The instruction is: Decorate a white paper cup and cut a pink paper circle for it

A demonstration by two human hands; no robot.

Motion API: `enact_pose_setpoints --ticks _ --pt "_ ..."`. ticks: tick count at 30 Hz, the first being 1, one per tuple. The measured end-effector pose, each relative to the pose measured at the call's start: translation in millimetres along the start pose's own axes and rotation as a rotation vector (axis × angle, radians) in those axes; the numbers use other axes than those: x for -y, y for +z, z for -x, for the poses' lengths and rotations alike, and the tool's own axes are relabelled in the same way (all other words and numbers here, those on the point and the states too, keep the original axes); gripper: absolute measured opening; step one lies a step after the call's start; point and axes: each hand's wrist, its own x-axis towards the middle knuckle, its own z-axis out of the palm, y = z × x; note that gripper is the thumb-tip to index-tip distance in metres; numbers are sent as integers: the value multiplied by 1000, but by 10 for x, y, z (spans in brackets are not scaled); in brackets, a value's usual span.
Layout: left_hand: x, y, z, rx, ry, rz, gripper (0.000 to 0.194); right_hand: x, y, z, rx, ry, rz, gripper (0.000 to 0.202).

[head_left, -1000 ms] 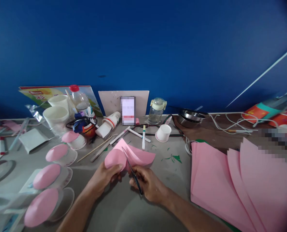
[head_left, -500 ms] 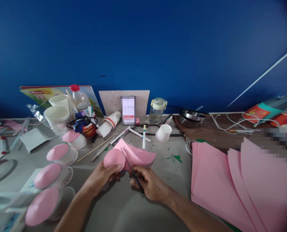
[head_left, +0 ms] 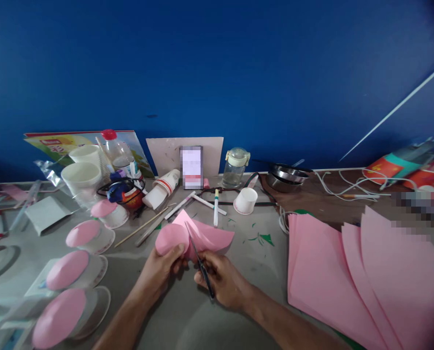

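My left hand (head_left: 169, 265) pinches a piece of pink paper (head_left: 211, 235), thumb on top, at a rounded part that curves out to the left. Black-handled scissors (head_left: 204, 276) are gripped in my right hand (head_left: 220, 278). Their blades point up and away, lying along the paper where the rounded part meets the rest. A pointed corner and a wide flap of the sheet stick out beyond the blades. Left of my hands, several white paper cups (head_left: 100, 294) lie in a row, each with a pink paper disc (head_left: 61, 316) over its mouth.
A stack of pink sheets (head_left: 319, 272) lies at the right. Markers (head_left: 216, 208), sticks (head_left: 140, 226), a white cup (head_left: 245, 201) and green scraps (head_left: 265, 239) lie ahead. A phone (head_left: 191, 167), glass jar (head_left: 236, 167), bottle (head_left: 119, 148) and metal bowls (head_left: 288, 179) stand by the blue wall.
The view has shifted slightly, so most things sit a little further left. Both hands keep their hold on the paper and scissors; the scissors look slightly more upright.
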Motion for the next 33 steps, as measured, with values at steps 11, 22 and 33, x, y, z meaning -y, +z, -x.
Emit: enact_pose_setpoints --ticks 11,22,33 --pt "98 68 6 19 5 59 40 -14 17 -4 -7 -41 7 31" --pt "46 89 27 -5 4 39 45 -101 9 1 -22 -70 13 31" --pt "7 77 15 -24 -13 74 44 -69 25 -17 -58 -54 20 15"
